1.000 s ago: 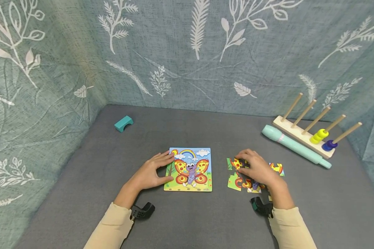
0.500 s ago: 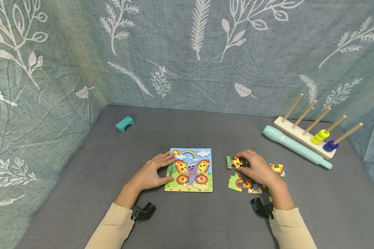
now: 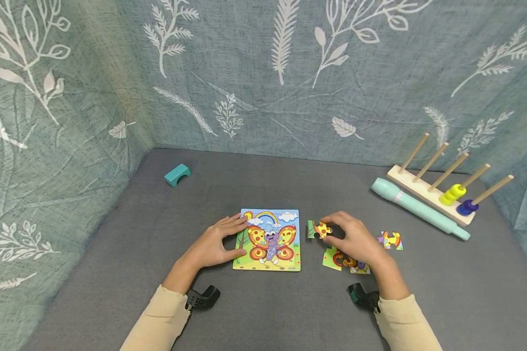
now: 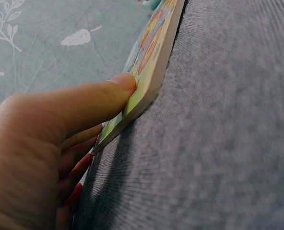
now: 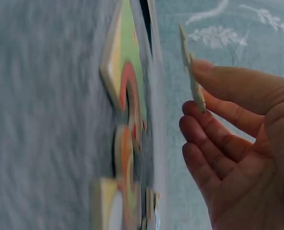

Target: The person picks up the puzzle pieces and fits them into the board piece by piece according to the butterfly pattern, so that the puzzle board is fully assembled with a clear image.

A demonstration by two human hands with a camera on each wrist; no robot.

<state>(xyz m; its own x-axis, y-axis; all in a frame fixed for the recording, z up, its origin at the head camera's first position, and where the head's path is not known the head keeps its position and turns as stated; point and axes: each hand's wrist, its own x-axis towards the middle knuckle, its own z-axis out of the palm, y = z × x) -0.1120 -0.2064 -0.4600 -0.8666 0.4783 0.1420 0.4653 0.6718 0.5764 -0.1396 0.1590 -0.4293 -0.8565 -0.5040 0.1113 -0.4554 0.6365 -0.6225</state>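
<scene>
Butterfly board (image 3: 270,239): lies flat on the table (image 3: 281,312), left of the pieces.
Left hand (image 3: 212,246): thumb and straight fingers spread, resting on the board's left side.
Right hand (image 3: 353,239): has shifted left, pinching the lifted piece.
Loose pieces (image 3: 331,259): near side, below that hand.
Lifted piece (image 3: 318,230): now nearer the board; picking seems done, carrying begun.

Head view: high, facing forward, down. Wrist views: low, close. Head, left wrist share butterfly board (image 3: 270,242).
</scene>
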